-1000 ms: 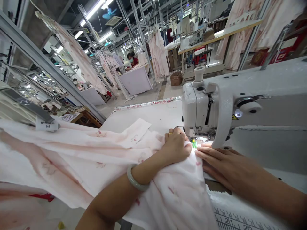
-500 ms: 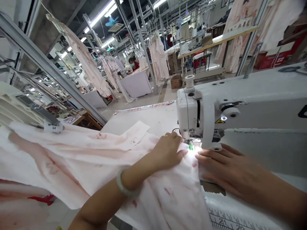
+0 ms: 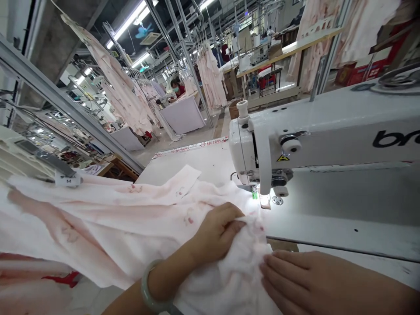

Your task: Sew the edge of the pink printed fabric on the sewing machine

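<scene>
1. We are seeing both hands sitting well back from where they were a second ago: then they were pressed right up at the presser foot [image 3: 264,200], and now they are lying nearer to us, with the foot and its lit patch of the machine bed standing bare.

2. We are reading this as the pale pink fabric [image 3: 131,218] being drawn away from the needle, so the stretch under the foot looks finished; the cloth's edge is now lying just beside the foot rather than under it, though we cannot tell whether a thread is still joining them.

3. Our left hand [image 3: 215,232] is curling its fingers into a bunched fold of the fabric, gripping it closed; a pale green bangle [image 3: 149,293] is sitting on that wrist.

4. Our right hand [image 3: 295,275] is lying flat, fingers straight and together, fingertips pressing on the edge of the same bunched cloth; it is grasping nothing.

5. The fabric is spreading leftward across the white table [image 3: 210,162] and off its near edge, with the white sewing machine [image 3: 328,127] standing to the right of it.

6. Farther back, another person [image 3: 177,87] is sitting at a separate station among hanging garments.
</scene>
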`<state>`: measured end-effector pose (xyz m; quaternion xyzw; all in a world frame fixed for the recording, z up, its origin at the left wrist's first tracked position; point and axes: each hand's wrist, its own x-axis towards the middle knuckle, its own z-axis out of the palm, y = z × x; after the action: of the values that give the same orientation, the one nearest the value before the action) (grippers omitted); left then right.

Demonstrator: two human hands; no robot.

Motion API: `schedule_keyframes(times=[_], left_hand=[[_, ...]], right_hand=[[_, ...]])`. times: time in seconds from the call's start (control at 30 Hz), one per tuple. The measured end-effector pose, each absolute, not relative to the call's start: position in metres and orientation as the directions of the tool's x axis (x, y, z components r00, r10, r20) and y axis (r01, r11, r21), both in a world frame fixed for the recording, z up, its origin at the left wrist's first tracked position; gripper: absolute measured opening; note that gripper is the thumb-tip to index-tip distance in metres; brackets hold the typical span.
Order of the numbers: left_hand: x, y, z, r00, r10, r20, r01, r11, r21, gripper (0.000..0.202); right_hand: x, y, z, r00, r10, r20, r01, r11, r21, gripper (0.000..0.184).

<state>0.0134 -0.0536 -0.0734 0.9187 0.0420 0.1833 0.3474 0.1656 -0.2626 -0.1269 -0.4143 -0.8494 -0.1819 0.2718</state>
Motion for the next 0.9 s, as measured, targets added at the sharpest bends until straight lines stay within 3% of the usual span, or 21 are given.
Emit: schedule_keyframes(times=[0.1,0.27,0.4,0.57,0.77,0.9], left_hand=[[0.014,-0.054,-0.068,0.931,0.175,0.320,-0.090,-0.740,0.666,0.018],[0.012,-0.060,-0.070,0.968,-0.093,0.234,-0.178,-0.910,0.374,0.023],[0.013,-0.060,-0.074,0.956,-0.157,0.247,-0.219,-0.944,0.247,0.028],[0.022,-0.054,-0.081,0.954,-0.216,0.209,-0.246,-0.960,0.134,0.031],[0.053,-0.030,-0.090,0.957,-0.222,0.186,-0.244,-0.964,0.105,0.035],[0.073,-0.008,-0.078,0.960,-0.220,0.176,-0.251,-0.952,0.177,0.028]], right_hand=[[0.174,-0.263,-0.104,-0.460,0.625,0.631,0.821,0.569,0.035,0.037],[0.183,-0.259,-0.085,-0.444,0.649,0.618,0.803,0.595,-0.048,0.041],[0.185,-0.258,-0.104,-0.436,0.654,0.618,0.791,0.607,-0.083,0.040],[0.191,-0.259,-0.131,-0.415,0.645,0.642,0.801,0.593,-0.077,0.026],[0.210,-0.244,-0.117,-0.462,0.621,0.633,0.841,0.533,0.091,0.043],[0.219,-0.237,-0.109,-0.457,0.640,0.618,0.851,0.516,0.094,0.045]])
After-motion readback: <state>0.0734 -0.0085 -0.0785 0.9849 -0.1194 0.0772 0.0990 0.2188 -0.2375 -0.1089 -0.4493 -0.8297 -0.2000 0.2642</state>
